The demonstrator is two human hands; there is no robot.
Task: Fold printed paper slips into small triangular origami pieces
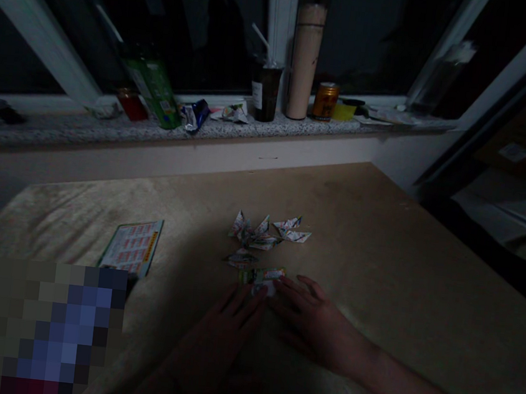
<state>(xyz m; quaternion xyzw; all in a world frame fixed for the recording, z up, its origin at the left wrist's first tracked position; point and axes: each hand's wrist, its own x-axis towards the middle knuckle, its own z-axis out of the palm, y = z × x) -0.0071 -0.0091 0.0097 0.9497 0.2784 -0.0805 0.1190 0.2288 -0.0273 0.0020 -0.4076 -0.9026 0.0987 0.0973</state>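
Observation:
A small printed paper strip point(261, 276), green and white, lies on the table in front of me, with a pale part at its lower edge. My left hand point(226, 325) rests with its fingers stretched and slightly apart, the fingertips at the paper's near edge. From the right, my right hand point(318, 322) reaches its extended fingers to the paper's right end; its thumb is hard to make out in the dark. Just beyond stand several pointed folded-paper figures point(263, 238), crane-like in shape. A flatter folded piece point(240, 257) lies between them and the paper.
A printed card point(134, 246) lies left on the wooden table point(422, 289). Along the granite sill point(223, 131) stand a green bottle point(154, 91), a dark cup with a straw point(265, 94), a tall beige flask point(304, 63) and an orange can point(325, 102). A pixelated patch covers the lower left.

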